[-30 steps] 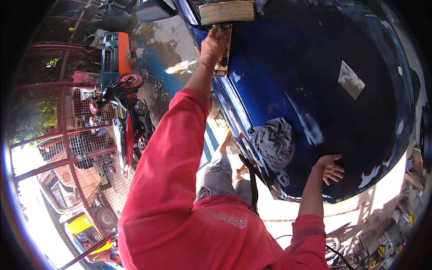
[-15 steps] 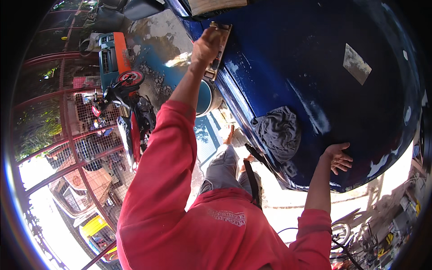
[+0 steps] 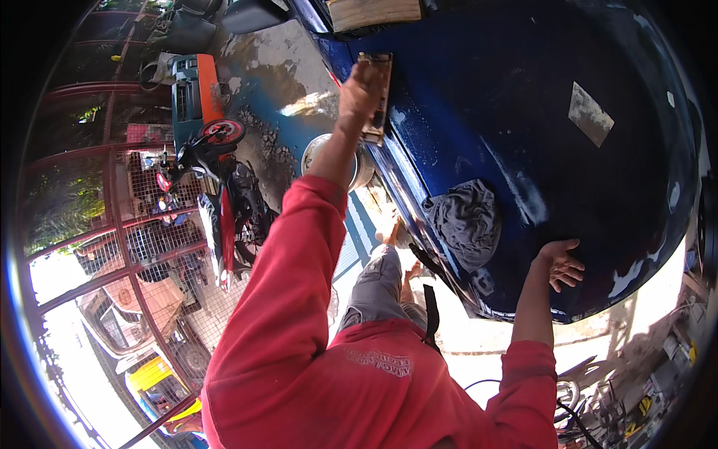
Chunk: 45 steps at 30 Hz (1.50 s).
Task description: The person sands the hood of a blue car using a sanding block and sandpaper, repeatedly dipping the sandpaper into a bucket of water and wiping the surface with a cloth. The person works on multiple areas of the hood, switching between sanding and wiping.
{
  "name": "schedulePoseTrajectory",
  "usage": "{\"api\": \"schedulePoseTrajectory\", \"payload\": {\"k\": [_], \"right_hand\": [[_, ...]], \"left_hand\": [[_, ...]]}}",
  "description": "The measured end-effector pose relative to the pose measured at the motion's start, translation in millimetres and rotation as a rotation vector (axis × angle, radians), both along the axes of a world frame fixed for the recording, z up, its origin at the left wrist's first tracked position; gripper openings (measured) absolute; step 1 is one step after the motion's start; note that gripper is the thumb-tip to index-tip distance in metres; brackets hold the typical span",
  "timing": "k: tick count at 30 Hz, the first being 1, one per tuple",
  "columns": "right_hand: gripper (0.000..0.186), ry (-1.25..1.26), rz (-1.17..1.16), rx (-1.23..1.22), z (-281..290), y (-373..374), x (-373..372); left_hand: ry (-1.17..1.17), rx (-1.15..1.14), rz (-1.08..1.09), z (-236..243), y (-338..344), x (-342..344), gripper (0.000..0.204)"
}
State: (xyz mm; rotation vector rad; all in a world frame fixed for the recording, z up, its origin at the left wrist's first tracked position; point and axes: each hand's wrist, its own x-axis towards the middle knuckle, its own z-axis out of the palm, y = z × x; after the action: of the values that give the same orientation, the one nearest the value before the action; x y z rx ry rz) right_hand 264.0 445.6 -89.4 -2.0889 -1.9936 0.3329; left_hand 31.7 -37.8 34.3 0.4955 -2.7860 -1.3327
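Note:
My left hand is closed around a long sanding block. The block lies along the left edge of a blue car body panel, whose paint is scuffed pale in patches. At the panel's near right, my right hand rests with its fingers spread and nothing in it. Between the two hands, a crumpled dark grey rag sits on the panel. A worn, whitish piece of sheet, perhaps sandpaper, lies flat farther right.
Below my left forearm stands a bucket on the floor beside the car. A motorcycle and an orange and dark green panel are at the left, by a red-framed mesh fence. Mixed clutter fills the lower right.
My left hand and the sanding block have moved slightly right and nearer along the panel's edge. My right hand, the rag and the pale sheet stay about where they were.

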Motion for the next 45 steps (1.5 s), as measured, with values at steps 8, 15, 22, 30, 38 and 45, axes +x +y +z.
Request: {"api": "schedulePoseTrajectory", "payload": {"k": [8,15,22,30,38,45], "right_hand": [[0.104,-0.052,-0.014,-0.014,4.9,-0.4,-2.7],[0.103,-0.023,-0.016,-0.016,5.3,-0.2,-4.3],[0.103,-0.053,-0.011,-0.027,10.8,-1.9,-2.5],[0.102,-0.031,-0.012,-0.042,15.8,-5.4,-6.3],[0.102,-0.053,-0.031,0.030,5.1,-1.0,-3.3],[0.101,-0.116,-0.031,-0.026,14.2,-2.6,-5.5]], "left_hand": [[0.081,-0.406,-0.539,-19.8,11.6,89.9,0.034],[0.153,-0.301,-0.211,-29.7,2.7,41.0,0.045],[0.074,-0.448,-0.505,-29.7,3.3,96.3,0.033],[0.196,-0.219,-0.136,-7.8,-21.4,1.1,0.031],[0.103,-0.209,-0.051,7.4,-42.1,-51.8,0.035],[0.186,-0.169,-0.202,-18.0,-35.4,10.7,0.023]]}}
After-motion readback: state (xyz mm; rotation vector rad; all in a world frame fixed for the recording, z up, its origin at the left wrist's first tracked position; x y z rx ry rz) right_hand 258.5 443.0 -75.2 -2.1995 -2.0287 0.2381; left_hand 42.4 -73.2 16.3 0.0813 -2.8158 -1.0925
